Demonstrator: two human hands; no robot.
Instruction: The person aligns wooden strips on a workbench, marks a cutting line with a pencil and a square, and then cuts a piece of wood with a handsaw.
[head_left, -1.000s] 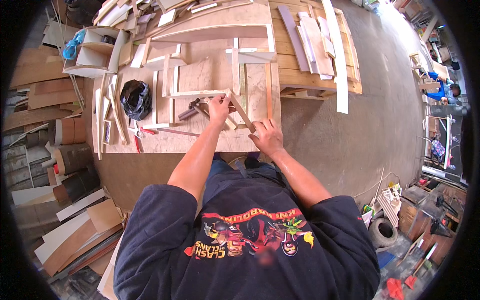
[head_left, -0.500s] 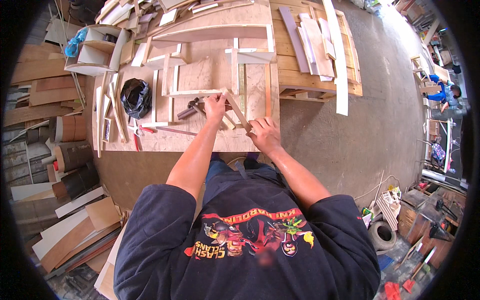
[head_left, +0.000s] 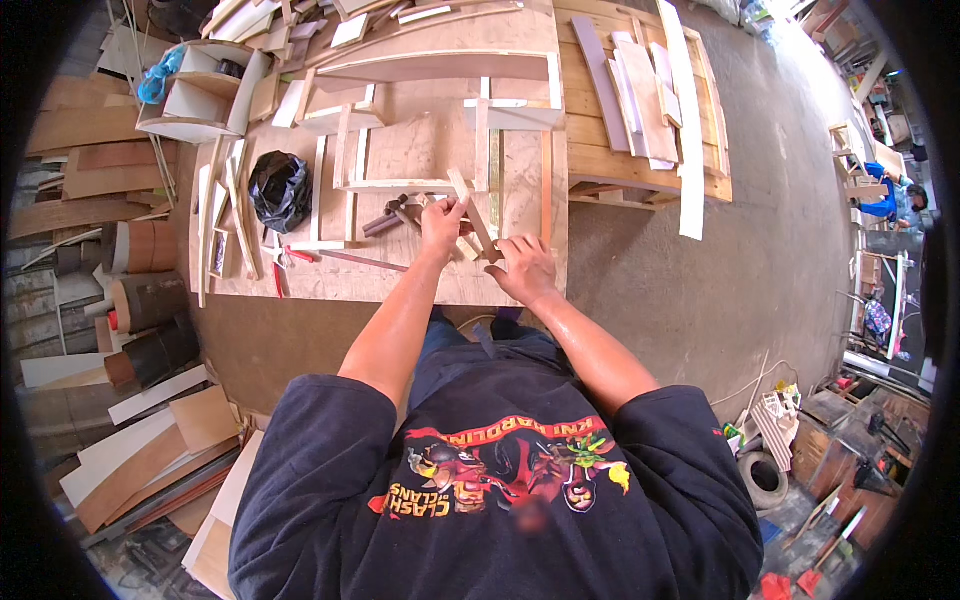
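A narrow wooden strip (head_left: pixel 478 214) slants over the near part of the workbench. My left hand (head_left: pixel 441 228) is closed, its fingertips pinching the strip's edge below the far end. At the near end, my right hand (head_left: pixel 525 270) grips the strip between thumb and fingers. Just beyond it lies a wooden frame (head_left: pixel 410 186) of thin battens, and the strip's far tip overlaps its near rail. A hammer (head_left: pixel 403 211) rests left of my left hand, its handle partly hidden. Whether a nail is in my left fingers is too small to tell.
On the bench's left stand a black plastic bag (head_left: pixel 280 190), red-handled pliers (head_left: pixel 278 262) and loose battens (head_left: pixel 238 210). A curved shelf unit (head_left: pixel 205 95) sits at the far left. A slatted table (head_left: pixel 590 165) with boards adjoins on the right. Wood scraps (head_left: pixel 150 460) lie at lower left.
My left hand has slid a little nearer along the strip, leaving more of its far end showing. The right hand stays on the near end. The whole view has shifted slightly.
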